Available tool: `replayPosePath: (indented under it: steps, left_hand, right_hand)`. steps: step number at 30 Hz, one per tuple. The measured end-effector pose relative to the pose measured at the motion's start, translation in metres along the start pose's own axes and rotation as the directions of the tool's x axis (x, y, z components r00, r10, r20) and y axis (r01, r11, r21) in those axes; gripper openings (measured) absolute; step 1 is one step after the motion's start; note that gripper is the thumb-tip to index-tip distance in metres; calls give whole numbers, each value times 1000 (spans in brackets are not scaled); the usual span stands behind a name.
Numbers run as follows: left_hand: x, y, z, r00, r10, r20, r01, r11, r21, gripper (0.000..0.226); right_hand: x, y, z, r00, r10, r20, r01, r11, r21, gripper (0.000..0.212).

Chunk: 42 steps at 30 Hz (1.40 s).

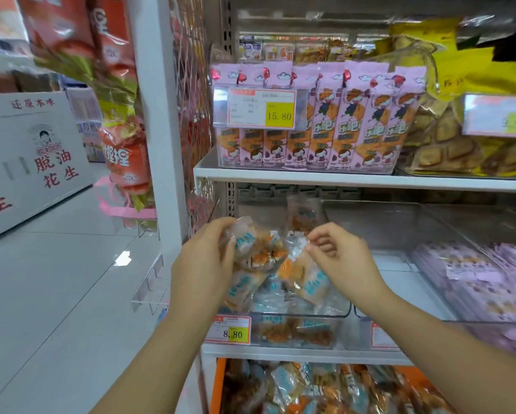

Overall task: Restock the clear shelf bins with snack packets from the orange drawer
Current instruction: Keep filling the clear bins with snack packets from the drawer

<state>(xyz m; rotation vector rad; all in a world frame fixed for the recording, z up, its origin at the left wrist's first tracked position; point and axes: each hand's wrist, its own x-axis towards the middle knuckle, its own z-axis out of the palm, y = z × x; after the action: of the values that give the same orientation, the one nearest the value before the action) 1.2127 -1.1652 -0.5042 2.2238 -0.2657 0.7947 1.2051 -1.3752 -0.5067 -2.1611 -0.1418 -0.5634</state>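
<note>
Snack packets (252, 252) held above the clear bin (345, 312)
The left hand (203, 264) grips a bunch, fingers curled round it; the right hand (343, 261) pinches one packet (309, 276) beside them. The orange drawer (220, 383) sits open below the bin.

Two hands (204, 264), one orange drawer (220, 383)

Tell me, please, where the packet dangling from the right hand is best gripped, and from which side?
Grip the packet by its flat sealed top edge, from above and the right, as the right hand pinches it. That strip sits uppermost while the filled body hangs below, probably too puffy to pinch; the left hand, holding other packets, crowds its left side.
</note>
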Motion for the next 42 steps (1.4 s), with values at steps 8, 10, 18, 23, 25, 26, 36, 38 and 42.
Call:
replayPosePath:
  steps: [8, 10, 18, 23, 25, 26, 36, 38, 42]
  left_hand:
    - [2, -7, -1, 947, -284, 150, 319, 887, -335, 21]
    - [2, -4, -2, 955, -270, 124, 297, 881, -369, 20]
    - [7, 5, -3, 900, -368, 235, 436, 740, -512, 10]
    - [-1, 22, 3, 917, -286, 277, 397, 720, -570, 1]
    - [-5, 29, 6, 893, -282, 352, 446, 669, -595, 6]
    - [-6, 32, 7, 873, -287, 395, 482, 632, -607, 7]
    - [-14, 40, 11, 681, -218, 699, 717, 392, -577, 21]
    - [-14, 39, 12, 671, -184, 718, 732, 320, -602, 20]
    - [-16, 38, 11, 684, -11, 729, 672, 396, -625, 49]
  right_hand:
    - [-13, -15, -11, 920, 22, 392, 167, 881, -442, 62]
    - [-10, -13, -14, 957, 60, 283, 42, 938, -343, 61]
    - [-8, -34, -42, 976, 10, 216, -10, 1000, 1, 37]
    - [-15, -57, -48, 913, -82, 399, 128, 987, -91, 48]
    - [-19, -65, -46, 925, -119, 361, 139, 990, -30, 51]
    - [-20, -68, -45, 930, -138, 342, 151, 988, -10, 49]
    - [-23, -70, -39, 897, -241, 372, 322, 930, -175, 32]
    - [-23, -62, -38, 913, -226, 341, 309, 927, -213, 33]
    - [-23, -47, -36, 942, -277, 189, 313, 929, -198, 37]
